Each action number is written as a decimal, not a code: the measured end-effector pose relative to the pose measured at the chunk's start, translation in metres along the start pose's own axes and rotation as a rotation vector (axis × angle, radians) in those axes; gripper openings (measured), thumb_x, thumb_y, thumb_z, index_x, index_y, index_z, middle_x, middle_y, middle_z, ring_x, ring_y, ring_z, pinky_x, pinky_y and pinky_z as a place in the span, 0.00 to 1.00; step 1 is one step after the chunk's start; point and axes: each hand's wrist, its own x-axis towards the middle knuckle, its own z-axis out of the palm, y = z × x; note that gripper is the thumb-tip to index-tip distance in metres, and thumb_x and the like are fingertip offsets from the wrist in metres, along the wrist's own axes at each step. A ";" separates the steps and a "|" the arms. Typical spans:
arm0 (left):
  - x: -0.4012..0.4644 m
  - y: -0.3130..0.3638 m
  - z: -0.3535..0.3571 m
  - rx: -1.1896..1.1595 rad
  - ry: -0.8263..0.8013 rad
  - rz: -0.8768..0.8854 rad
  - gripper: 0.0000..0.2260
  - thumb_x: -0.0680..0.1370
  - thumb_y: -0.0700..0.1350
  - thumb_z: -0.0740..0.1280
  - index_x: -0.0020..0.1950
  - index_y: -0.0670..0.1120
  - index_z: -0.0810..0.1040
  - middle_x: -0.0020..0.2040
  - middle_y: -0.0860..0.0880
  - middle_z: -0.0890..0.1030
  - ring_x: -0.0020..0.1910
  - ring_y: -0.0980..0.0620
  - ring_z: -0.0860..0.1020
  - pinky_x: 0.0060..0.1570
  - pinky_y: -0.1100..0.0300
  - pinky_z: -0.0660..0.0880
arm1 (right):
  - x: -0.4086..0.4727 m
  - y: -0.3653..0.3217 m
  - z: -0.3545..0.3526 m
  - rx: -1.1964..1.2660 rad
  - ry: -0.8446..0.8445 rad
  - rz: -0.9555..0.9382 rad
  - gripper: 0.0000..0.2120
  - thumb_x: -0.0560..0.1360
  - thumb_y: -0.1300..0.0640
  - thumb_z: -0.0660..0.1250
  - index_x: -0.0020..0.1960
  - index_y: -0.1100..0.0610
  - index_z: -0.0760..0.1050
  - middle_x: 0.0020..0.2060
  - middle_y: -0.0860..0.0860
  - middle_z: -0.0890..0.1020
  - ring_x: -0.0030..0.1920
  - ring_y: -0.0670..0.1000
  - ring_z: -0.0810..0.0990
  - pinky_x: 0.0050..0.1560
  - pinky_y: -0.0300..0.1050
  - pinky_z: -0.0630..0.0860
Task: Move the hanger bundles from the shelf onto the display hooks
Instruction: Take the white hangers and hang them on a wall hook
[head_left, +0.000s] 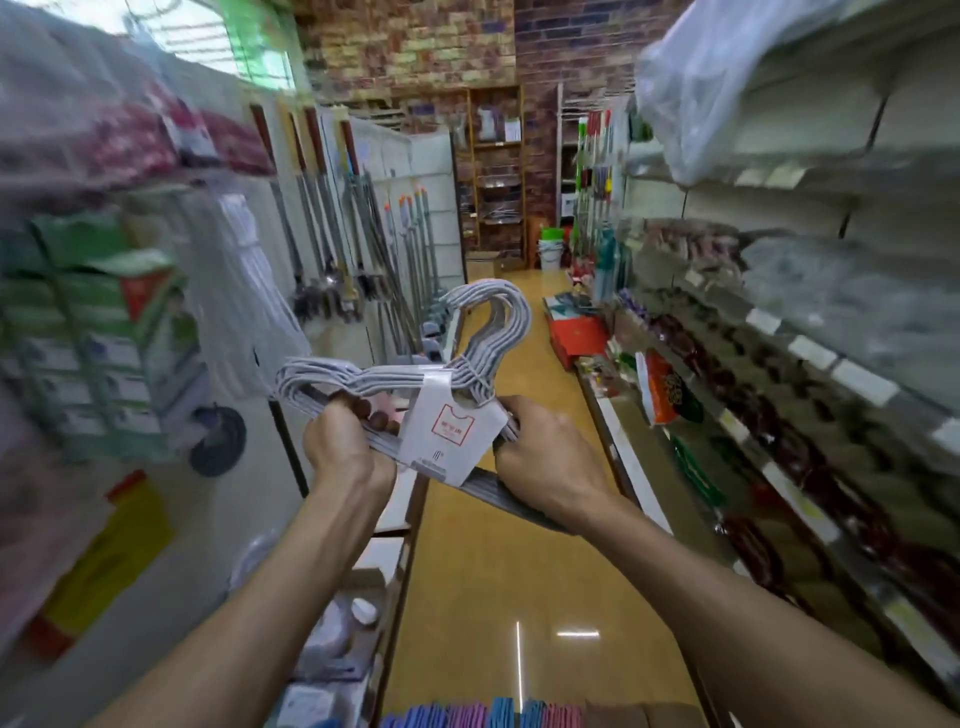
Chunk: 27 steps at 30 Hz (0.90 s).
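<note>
Shop aisle, shelving (810, 171) on both sides, much of it motion-blurred. Mops and brooms (332, 208) hang along the left wall. Carry step, by my read: bundle of white hangers (415, 374) is held mid-air over the aisle, on no shelf or hook. Left hand (345, 447) grips its left end, fingers curled round the wires. Right hand (550, 457) grips the right end. Paper label (452, 436) wraps the middle; hooks point up. Display hooks not identifiable. Next: find a free hook, thread the bundle on.
</note>
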 end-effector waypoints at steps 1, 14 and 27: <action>-0.006 0.023 0.012 0.003 0.009 0.004 0.14 0.78 0.34 0.58 0.34 0.46 0.65 0.20 0.51 0.68 0.19 0.54 0.65 0.22 0.68 0.64 | 0.001 -0.020 -0.015 -0.013 -0.012 0.014 0.19 0.69 0.52 0.57 0.59 0.45 0.73 0.48 0.50 0.82 0.47 0.60 0.79 0.46 0.56 0.79; -0.062 0.180 0.051 -0.045 -0.008 0.022 0.13 0.77 0.30 0.56 0.36 0.45 0.66 0.27 0.49 0.67 0.19 0.55 0.66 0.21 0.67 0.66 | -0.016 -0.133 -0.097 0.045 -0.045 -0.040 0.06 0.74 0.58 0.63 0.40 0.49 0.70 0.36 0.49 0.78 0.38 0.54 0.77 0.36 0.53 0.74; -0.174 0.230 0.013 -0.017 0.110 0.280 0.09 0.77 0.34 0.63 0.39 0.44 0.74 0.30 0.45 0.76 0.25 0.51 0.76 0.31 0.59 0.74 | -0.060 -0.162 -0.111 0.146 -0.111 -0.321 0.08 0.72 0.64 0.63 0.42 0.51 0.72 0.36 0.49 0.78 0.35 0.50 0.76 0.33 0.49 0.73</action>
